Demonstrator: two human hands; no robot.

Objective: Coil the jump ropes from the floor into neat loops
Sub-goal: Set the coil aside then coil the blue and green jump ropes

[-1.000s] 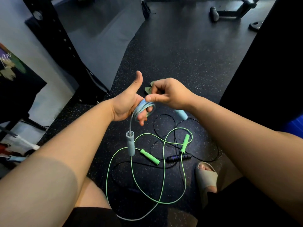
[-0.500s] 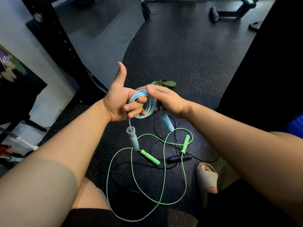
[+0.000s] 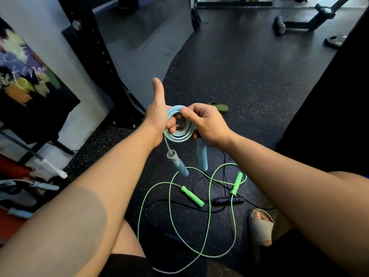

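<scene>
R hand (image 3: pixel 207 124) up onto blue coil (image 3: pixel 179 137), L hand (image 3: pixel 157 116) gripping inside

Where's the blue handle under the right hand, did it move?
Yes, the light blue cylindrical handle swung left, away from the rightmost bright green handle.

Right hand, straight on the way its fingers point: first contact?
The right hand pinches the blue rope coil. Going on, it would likely meet the left hand, whose fingers curl through that coil. Depth is hard to judge.

Dark speckled rubber floor (image 3: pixel 249 76), black perforated steel rack upright (image 3: pixel 93 47) at left, pale grey wall (image 3: pixel 40 33), paint-splashed black board (image 3: pixel 26 82), black weight-bench frame (image 3: pixel 311 17) beyond.
</scene>
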